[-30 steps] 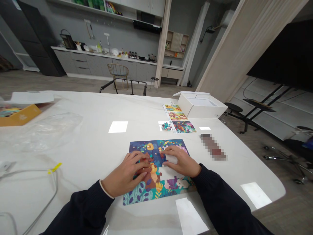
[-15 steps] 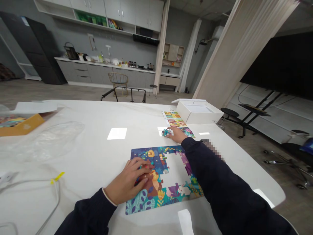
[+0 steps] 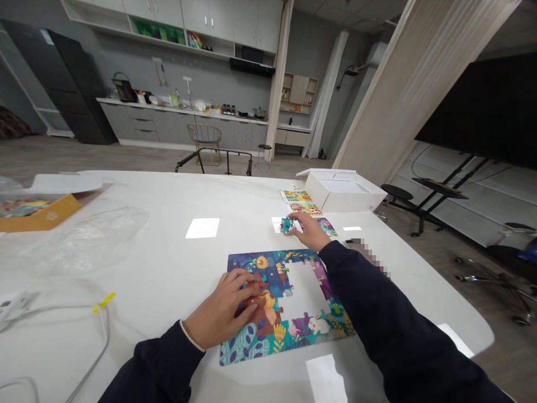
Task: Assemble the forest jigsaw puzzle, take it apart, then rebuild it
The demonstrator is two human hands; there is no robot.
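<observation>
A colourful jigsaw puzzle [image 3: 251, 344] lies on the white table, its outer part joined around a bare gap in the middle and right. My left hand [image 3: 226, 305] rests on the puzzle's left side with fingers stretched out and slightly apart. Beyond the puzzle's far edge, my right hand [image 3: 308, 229] pinches a teal puzzle piece [image 3: 287, 225] between thumb and fingers. The piece is just above the table or touching it; I cannot tell which. Beside and behind that hand lie printed picture sheets [image 3: 305, 209], partly covered by it.
An opened white box [image 3: 346, 190] stands at the far right of the table [image 3: 168, 285]. To the left are an orange box [image 3: 46, 215] with colourful pieces, a crumpled clear plastic bag [image 3: 96, 235] and a white cable [image 3: 104, 336]. A blurred-out object [image 3: 369, 257] lies by my right forearm.
My right hand still holds the puzzle piece near the picture sheets, and the piece has turned a little in the fingers. My left hand stays on the puzzle. The view has shifted slightly.
</observation>
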